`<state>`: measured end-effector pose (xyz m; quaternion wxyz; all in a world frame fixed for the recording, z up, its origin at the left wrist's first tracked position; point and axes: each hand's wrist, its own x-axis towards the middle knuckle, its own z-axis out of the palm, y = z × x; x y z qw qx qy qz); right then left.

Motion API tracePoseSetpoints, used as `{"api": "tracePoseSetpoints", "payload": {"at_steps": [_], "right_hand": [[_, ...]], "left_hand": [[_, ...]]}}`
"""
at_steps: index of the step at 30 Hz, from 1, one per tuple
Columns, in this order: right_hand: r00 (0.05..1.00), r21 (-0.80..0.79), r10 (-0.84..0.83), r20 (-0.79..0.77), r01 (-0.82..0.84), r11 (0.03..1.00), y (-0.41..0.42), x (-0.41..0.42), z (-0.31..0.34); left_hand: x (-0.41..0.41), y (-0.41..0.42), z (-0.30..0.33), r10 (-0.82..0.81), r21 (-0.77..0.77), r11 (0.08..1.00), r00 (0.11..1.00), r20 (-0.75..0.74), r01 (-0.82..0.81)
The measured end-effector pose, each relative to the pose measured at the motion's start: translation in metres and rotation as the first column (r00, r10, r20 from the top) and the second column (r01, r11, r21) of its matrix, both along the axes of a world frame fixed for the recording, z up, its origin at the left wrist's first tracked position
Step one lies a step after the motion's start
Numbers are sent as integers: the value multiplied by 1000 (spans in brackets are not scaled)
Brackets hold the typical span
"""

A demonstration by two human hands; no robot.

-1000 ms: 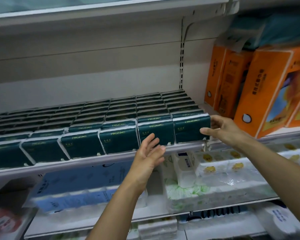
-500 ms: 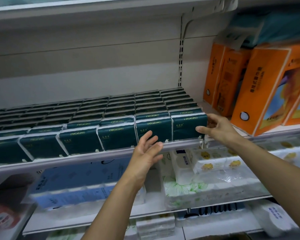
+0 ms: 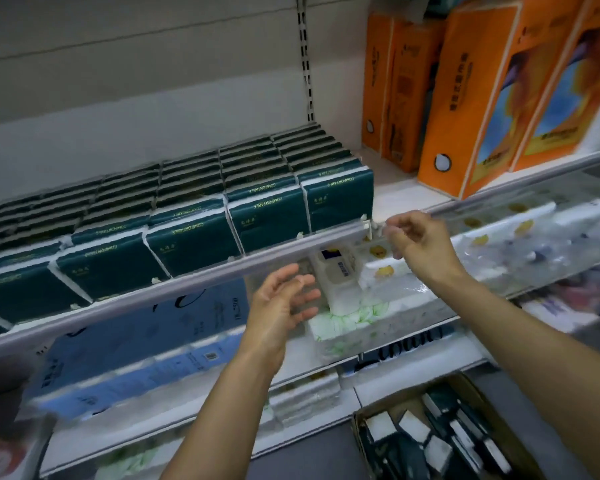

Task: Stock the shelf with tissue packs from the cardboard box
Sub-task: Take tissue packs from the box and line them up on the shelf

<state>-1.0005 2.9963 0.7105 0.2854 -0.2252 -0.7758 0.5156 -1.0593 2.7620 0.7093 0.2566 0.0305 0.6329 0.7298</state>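
Tissue packs [image 3: 271,216], dark green, fill shelf [image 3: 187,278] in rows; more lie in cardboard box [image 3: 471,389] below right. Orange boxes [image 3: 478,98] stand rightward. Left hand [image 3: 281,306], right hand [image 3: 420,240]: fingers loose, empty, before shelf edge.

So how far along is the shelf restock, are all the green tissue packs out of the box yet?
Not yet. Done: the green tissue packs fill the shelf in tight rows up to its front rail. In hand: nothing; the left hand and right hand are both empty, in front of the rail. Left: the cardboard box on the floor holds more dark packs, how many is unclear.
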Motion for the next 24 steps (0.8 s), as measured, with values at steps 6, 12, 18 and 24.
{"api": "tracePoseSetpoints", "payload": {"at_steps": [6, 12, 18, 24], "right_hand": [[982, -190, -49, 182, 84, 978, -8, 63, -72], [932, -299, -129, 339, 237, 925, -22, 140, -167], [857, -348, -145, 495, 348, 870, -35, 201, -243], [809, -409, -83, 582, 379, 830, -28, 234, -328]], "left_hand": [[22, -4, -61, -166, -173, 969, 982, 87, 179], [55, 3, -134, -278, -273, 892, 914, 295, 359], [84, 15, -197, -320, -325, 806, 826, 464, 494], [107, 53, -278, -427, -405, 651, 751, 504, 642]]}}
